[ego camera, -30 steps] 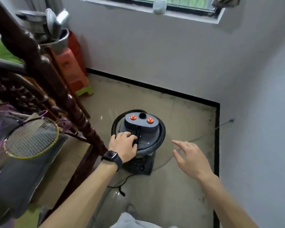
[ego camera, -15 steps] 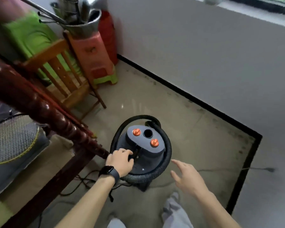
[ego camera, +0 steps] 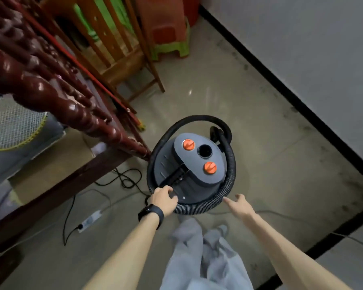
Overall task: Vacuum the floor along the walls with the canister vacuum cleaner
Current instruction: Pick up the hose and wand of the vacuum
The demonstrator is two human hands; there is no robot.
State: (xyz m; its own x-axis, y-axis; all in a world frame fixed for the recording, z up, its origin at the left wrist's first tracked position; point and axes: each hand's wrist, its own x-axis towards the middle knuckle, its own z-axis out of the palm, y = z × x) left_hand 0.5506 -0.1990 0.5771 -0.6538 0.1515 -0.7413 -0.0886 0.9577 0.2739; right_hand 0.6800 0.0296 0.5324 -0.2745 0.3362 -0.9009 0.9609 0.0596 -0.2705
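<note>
Left hand (ego camera: 164, 200) curled round hose (ego camera: 231, 164) at vacuum's (ego camera: 199, 181) near edge, right hand (ego camera: 239, 207) open, fingers spread, just beside hose.

The light is soft, even and rather dim, with no hard-edged shadows. My left hand (ego camera: 165, 199), right hand (ego camera: 239, 206) and the canister vacuum cleaner (ego camera: 194, 164) just beyond them are fairly sharp. Further ahead a small white glint sits on the floor (ego camera: 270, 143). White highlights gleam on the glossy carved post (ego camera: 71, 105) to my left. My trousers (ego camera: 208, 254), nearer than my hands, are smeared with blur, and so is the racket (ego camera: 13, 126) far left. The wide lens stretches my forearms and slants the black skirting (ego camera: 281, 88).
</note>
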